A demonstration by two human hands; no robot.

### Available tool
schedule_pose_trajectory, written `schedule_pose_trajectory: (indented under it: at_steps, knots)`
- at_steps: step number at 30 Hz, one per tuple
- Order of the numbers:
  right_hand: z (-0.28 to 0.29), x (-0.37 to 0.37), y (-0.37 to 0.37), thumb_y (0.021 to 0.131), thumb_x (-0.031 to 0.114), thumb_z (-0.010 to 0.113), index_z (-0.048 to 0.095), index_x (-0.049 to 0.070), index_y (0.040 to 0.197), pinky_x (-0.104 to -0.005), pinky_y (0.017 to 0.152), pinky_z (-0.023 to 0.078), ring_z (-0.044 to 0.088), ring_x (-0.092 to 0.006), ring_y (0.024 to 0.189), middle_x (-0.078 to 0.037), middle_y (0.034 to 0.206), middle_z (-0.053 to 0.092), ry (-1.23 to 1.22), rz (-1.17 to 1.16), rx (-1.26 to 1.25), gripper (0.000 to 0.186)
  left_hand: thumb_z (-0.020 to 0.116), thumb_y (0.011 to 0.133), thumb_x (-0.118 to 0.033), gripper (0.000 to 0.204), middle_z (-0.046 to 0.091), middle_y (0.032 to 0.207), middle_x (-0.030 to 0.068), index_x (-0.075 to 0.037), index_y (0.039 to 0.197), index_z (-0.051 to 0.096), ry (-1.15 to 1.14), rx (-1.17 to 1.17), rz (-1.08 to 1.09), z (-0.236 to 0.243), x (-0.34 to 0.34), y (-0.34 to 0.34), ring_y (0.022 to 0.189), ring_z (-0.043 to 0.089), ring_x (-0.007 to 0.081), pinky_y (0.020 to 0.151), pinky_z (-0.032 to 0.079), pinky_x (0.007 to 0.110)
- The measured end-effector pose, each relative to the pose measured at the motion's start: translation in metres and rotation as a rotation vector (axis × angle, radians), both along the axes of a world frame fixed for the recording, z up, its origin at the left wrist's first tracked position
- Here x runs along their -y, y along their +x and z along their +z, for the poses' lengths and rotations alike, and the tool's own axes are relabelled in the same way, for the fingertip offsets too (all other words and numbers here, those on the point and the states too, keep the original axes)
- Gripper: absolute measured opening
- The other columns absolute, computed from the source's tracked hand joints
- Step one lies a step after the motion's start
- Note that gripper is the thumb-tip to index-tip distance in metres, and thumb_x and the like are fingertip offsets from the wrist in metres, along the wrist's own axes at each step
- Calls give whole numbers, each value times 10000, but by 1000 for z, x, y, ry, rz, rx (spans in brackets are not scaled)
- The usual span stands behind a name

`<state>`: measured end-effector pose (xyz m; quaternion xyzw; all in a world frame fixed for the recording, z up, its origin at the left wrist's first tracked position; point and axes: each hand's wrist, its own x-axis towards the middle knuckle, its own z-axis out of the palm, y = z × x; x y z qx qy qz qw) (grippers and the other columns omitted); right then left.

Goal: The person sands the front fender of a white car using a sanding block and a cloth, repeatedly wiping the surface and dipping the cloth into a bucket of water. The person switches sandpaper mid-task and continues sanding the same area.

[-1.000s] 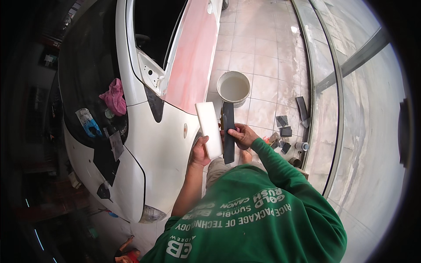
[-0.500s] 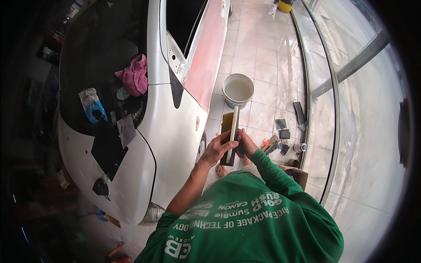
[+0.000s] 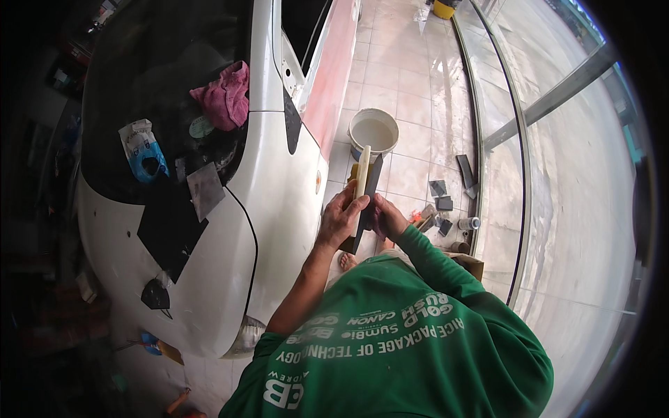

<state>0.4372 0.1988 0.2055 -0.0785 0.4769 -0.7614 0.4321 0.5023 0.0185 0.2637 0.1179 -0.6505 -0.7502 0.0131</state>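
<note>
In front of my body, my left hand is wrapped round a long cream-coloured sanding block, held upright on edge. A dark sheet that looks like sandpaper lies along the block's right side, and its brownish face shows to the left. My right hand is closed at the sheet's right edge, with its fingertips partly hidden behind it. Just beyond the block stands a white bucket of cloudy water.
A white car with a pinkish door panel fills the left. On it lie a pink cloth, a blue-and-white packet and a clear sheet. Dark pads and a can lie on the tiles by the glass wall.
The view has shifted slightly. The block has tilted, and the dark sheet now stands further out from its right side. Both hands keep their hold.
</note>
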Motion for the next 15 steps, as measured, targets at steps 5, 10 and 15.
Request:
schedule_pose_trajectory:
  at_steps: [5, 10, 15]
  knots:
    - [11, 5, -21, 1110, 703, 417, 639, 48, 1141, -267, 538, 453, 574, -98, 585, -30, 779, 632, 65, 43, -96, 692, 787, 964, -454, 773, 702, 1285, 227, 24, 1534, 577, -443, -14, -39, 21, 4, -7, 1195, 661, 330, 1038, 535, 405]
    - [0, -15, -60, 1090, 770, 347, 669, 4, 1208, -261, 557, 482, 604, -104, 623, -29, 785, 651, 51, 47, -111, 839, 829, 936, -405, 771, 652, 1366, 236, 16, 1533, 585, -620, -192, -26, 19, -7, -28, 1310, 590, 353, 1081, 521, 435]
    - [21, -23, -108, 1085, 788, 312, 671, -17, 1182, -267, 607, 500, 623, -112, 690, -49, 761, 649, 200, 97, -291, 887, 813, 949, -376, 712, 575, 1468, 221, -5, 1520, 607, -645, -254, 19, 16, -20, -74, 1369, 557, 370, 1141, 477, 460]
